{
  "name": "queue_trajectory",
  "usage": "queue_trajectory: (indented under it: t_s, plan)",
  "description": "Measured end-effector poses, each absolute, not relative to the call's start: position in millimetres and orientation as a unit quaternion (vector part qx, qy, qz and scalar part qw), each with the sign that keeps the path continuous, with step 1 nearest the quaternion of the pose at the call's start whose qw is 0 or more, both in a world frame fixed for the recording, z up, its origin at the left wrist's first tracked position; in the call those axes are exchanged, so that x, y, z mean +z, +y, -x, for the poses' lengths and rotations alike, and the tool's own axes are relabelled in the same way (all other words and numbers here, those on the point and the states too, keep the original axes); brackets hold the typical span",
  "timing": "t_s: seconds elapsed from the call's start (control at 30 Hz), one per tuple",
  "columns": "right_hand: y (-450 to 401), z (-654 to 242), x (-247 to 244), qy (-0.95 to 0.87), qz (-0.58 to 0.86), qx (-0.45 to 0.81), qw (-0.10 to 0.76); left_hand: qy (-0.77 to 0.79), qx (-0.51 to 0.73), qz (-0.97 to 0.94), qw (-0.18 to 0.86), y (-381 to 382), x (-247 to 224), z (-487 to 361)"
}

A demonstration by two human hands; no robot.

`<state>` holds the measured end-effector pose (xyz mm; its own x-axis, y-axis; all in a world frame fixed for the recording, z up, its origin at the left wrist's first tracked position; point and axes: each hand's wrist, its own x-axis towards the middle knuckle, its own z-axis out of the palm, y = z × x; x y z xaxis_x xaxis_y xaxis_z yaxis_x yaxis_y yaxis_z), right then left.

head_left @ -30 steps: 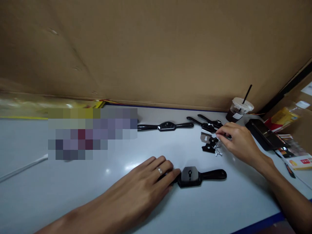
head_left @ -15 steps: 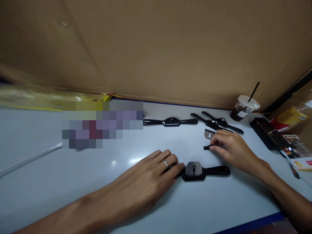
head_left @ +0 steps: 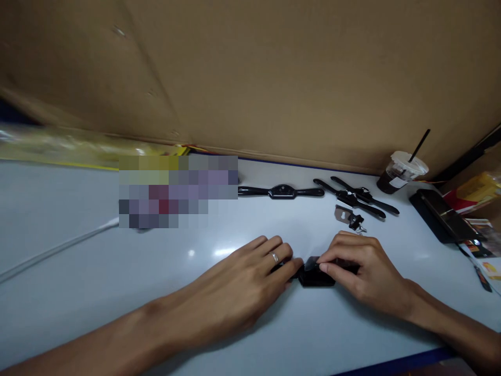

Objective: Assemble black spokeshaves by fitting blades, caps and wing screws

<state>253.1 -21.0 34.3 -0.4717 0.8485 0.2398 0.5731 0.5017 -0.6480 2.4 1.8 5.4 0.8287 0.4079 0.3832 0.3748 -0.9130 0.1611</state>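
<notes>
My left hand [head_left: 254, 277], with a ring on one finger, is closed round the left handle of a black two-handled tool [head_left: 316, 278] lying on the table. My right hand [head_left: 362, 263] pinches something at the middle of that tool, where a grey metal plate [head_left: 311, 262] shows tilted beside the fingertips. The small black piece seen earlier in this hand cannot be made out now. The tool's right handle is mostly hidden behind my right hand. Beyond this hand lie a metal blade [head_left: 343, 214] and small dark parts with a screw [head_left: 356, 222].
Farther back on the table [head_left: 219, 334] lie a black tool [head_left: 282, 191] and two crossed ones [head_left: 364, 196]. A drink cup with a straw [head_left: 401, 172] and a black case [head_left: 442, 216] are at the right. A white cable [head_left: 58, 248] and yellow plastic packaging [head_left: 78, 149] are at left.
My right hand has moved left and down from beside the loose blade to the middle of the held tool. The plate there now looks tilted. My left hand keeps its hold.
</notes>
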Motion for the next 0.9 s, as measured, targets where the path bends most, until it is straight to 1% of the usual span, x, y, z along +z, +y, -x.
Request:
queue_trajectory:
  t_s: [0.13, 0.27, 0.33, 0.4, 0.5, 0.57, 0.7, 0.83, 0.9]
  plan:
    - [-18.5, -258.3, 40.4, -0.824, 0.444, 0.217, 0.276, 0.206, 0.212, -0.954, 0.039, 1.4, 6.0, -1.9]
    - [-5.6, -280.6, 59.6, -0.802, 0.507, 0.056, 0.311, 0.207, 0.226, -0.951, 0.046, 1.5, 5.4, -1.6]
    - [2.7, -296.2, 68.2, -0.788, 0.546, -0.014, 0.285, 0.203, 0.23, -0.951, 0.045, 2.2, 4.5, -1.5]
    - [8.9, -310.6, 73.5, -0.782, 0.585, -0.037, 0.214, 0.198, 0.231, -0.952, 0.036, 3.0, 4.0, -1.4]
    - [11.2, -325.3, 76.1, -0.775, 0.628, -0.018, 0.066, 0.191, 0.23, -0.954, 0.018, 3.6, 3.9, -1.6]
    - [9.4, -330.5, 76.1, -0.791, 0.611, 0.02, 0.005, 0.19, 0.229, -0.955, 0.012, 3.3, 3.8, -1.7]
    - [6.1, -332.8, 72.7, -0.84, 0.536, 0.086, 0.0, 0.196, 0.23, -0.953, 0.007, 2.4, 2.9, -2.0]
    - [7.3, -325.2, 64.3, -0.848, 0.519, 0.103, -0.019, 0.188, 0.222, -0.957, -0.002, 2.8, 5.5, -2.1]
    - [6.8, -317.4, 61.5, -0.853, 0.509, 0.111, -0.006, 0.182, 0.208, -0.961, 0.0, 3.5, 8.3, -1.8]
